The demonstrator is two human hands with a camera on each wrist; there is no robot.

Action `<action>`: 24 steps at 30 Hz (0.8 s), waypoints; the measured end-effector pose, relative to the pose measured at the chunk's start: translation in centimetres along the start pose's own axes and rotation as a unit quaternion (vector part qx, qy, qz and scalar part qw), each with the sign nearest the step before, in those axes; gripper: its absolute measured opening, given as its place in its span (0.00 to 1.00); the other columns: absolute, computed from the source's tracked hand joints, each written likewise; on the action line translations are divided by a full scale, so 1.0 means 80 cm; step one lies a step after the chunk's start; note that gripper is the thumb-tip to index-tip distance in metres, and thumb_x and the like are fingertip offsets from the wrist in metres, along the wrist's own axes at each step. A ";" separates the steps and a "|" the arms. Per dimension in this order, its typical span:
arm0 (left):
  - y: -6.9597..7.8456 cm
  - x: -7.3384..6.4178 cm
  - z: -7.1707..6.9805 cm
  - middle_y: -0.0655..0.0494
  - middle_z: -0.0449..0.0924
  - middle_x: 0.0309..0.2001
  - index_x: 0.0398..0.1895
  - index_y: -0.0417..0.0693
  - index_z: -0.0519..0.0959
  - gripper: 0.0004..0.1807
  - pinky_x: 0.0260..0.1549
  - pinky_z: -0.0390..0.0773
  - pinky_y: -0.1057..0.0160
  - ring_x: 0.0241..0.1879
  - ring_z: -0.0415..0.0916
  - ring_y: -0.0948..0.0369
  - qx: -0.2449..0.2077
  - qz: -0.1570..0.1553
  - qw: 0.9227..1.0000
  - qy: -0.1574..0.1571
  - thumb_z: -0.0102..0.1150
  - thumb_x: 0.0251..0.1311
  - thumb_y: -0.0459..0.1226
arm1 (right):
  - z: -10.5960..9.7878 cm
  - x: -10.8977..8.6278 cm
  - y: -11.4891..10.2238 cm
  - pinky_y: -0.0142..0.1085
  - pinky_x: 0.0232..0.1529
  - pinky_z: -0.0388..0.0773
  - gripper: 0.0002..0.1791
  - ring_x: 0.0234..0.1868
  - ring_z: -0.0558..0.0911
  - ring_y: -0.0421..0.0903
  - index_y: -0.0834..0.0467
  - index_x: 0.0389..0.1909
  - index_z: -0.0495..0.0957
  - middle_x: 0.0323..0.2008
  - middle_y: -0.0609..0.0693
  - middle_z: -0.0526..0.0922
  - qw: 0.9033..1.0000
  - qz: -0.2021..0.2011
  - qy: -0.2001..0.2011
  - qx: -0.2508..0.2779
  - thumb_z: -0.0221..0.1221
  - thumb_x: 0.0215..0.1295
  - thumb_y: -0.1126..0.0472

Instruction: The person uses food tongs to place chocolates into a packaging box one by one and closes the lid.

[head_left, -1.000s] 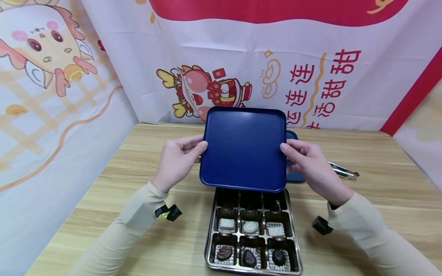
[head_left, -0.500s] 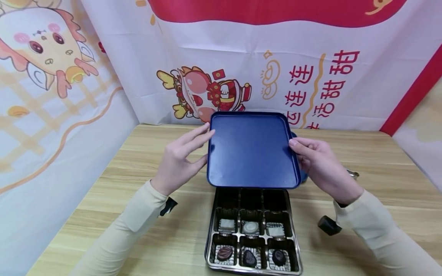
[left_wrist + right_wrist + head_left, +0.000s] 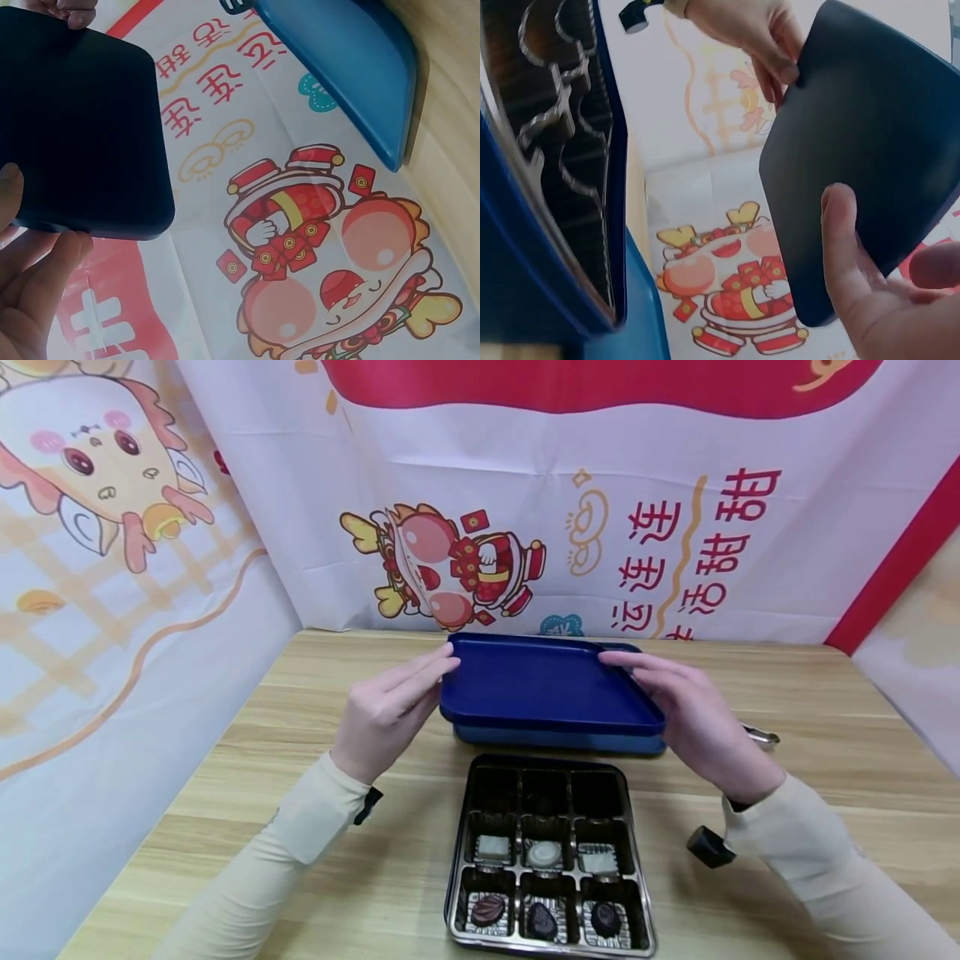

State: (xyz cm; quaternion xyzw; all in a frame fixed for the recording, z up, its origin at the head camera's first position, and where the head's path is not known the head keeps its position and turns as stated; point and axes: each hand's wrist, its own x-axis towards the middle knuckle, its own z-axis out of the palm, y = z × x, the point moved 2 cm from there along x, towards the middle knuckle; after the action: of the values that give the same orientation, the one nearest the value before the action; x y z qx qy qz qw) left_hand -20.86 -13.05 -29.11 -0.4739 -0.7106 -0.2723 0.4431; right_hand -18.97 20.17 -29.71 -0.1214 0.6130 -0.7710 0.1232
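Observation:
A square dark-blue lid [image 3: 547, 685] lies over the lighter blue box [image 3: 555, 739] at the back of the table, covering most of it. My left hand [image 3: 390, 714] touches the lid's left edge with straight fingers. Over the right rim lie the extended fingers of my right hand [image 3: 690, 727]; the thumb is hidden there. In the wrist views, both the left thumb [image 3: 9, 195] and the right thumb [image 3: 841, 225] are against the lid's face. In front sits a divided tray [image 3: 450, 893] with white chocolates [image 3: 544, 854] and dark chocolates [image 3: 542, 920].
Metal tongs [image 3: 763, 737] lie behind my right wrist, mostly covered by the hand. A printed cloth [image 3: 420, 452] hangs along the back edge of the wooden table [image 3: 315, 677]. The divided tray stands close in front of the blue box.
The lid has swung down from upright to nearly flat over the blue box. My fingers have straightened along its edges; the divided tray has stayed in place.

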 end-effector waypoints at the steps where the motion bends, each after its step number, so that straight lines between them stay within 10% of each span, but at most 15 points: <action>1: -0.001 0.000 -0.001 0.42 0.82 0.50 0.49 0.35 0.84 0.15 0.43 0.81 0.56 0.48 0.82 0.51 0.000 -0.003 1.000 0.007 0.63 0.58 0.23 | 0.000 -0.001 0.000 0.40 0.50 0.78 0.22 0.59 0.77 0.48 0.61 0.69 0.68 0.66 0.56 0.70 1.000 -0.012 -0.013 -0.009 0.44 0.79 0.64; 5: -0.002 0.000 -0.002 0.43 0.82 0.49 0.48 0.35 0.84 0.11 0.41 0.81 0.57 0.46 0.83 0.53 0.006 -0.013 1.000 0.026 0.59 0.65 0.28 | 0.000 -0.001 0.000 0.36 0.48 0.78 0.28 0.57 0.78 0.48 0.61 0.68 0.70 0.59 0.57 0.77 0.990 -0.070 -0.020 -0.118 0.46 0.68 0.77; 7: -0.002 0.001 -0.003 0.44 0.83 0.49 0.47 0.35 0.85 0.11 0.42 0.81 0.57 0.45 0.83 0.53 0.006 -0.016 0.999 0.034 0.57 0.68 0.30 | 0.000 0.000 0.000 0.33 0.49 0.77 0.28 0.56 0.79 0.46 0.60 0.66 0.72 0.58 0.55 0.78 0.970 -0.111 -0.003 -0.217 0.52 0.65 0.78; 12: -0.003 0.001 -0.005 0.45 0.83 0.48 0.46 0.36 0.85 0.12 0.42 0.81 0.59 0.43 0.84 0.53 0.006 -0.024 0.998 0.050 0.55 0.70 0.33 | 0.004 0.002 -0.005 0.29 0.49 0.73 0.24 0.53 0.77 0.47 0.59 0.56 0.81 0.56 0.54 0.78 0.851 -0.276 0.049 -0.443 0.65 0.58 0.77; 16: -0.003 0.002 -0.006 0.46 0.83 0.48 0.46 0.36 0.85 0.12 0.41 0.81 0.58 0.44 0.84 0.54 0.002 -0.034 0.998 0.049 0.57 0.70 0.36 | 0.009 -0.001 -0.011 0.34 0.55 0.68 0.16 0.56 0.74 0.53 0.61 0.52 0.83 0.57 0.58 0.75 0.769 -0.397 0.054 -0.499 0.66 0.63 0.66; 24: -0.001 0.005 -0.004 0.49 0.84 0.47 0.48 0.37 0.85 0.13 0.42 0.81 0.58 0.45 0.83 0.55 -0.036 -0.069 0.996 0.035 0.67 0.61 0.34 | 0.022 -0.008 -0.020 0.33 0.55 0.72 0.23 0.50 0.80 0.52 0.69 0.50 0.81 0.48 0.61 0.82 0.732 -0.493 0.046 -0.469 0.55 0.74 0.51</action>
State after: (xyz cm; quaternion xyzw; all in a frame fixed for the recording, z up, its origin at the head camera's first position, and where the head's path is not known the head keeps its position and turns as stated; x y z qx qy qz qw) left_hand -20.84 -13.18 -28.61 -0.4296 -0.7155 -0.3444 0.4300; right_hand -17.82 19.13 -27.82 -0.4128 0.7559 -0.3429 -0.3751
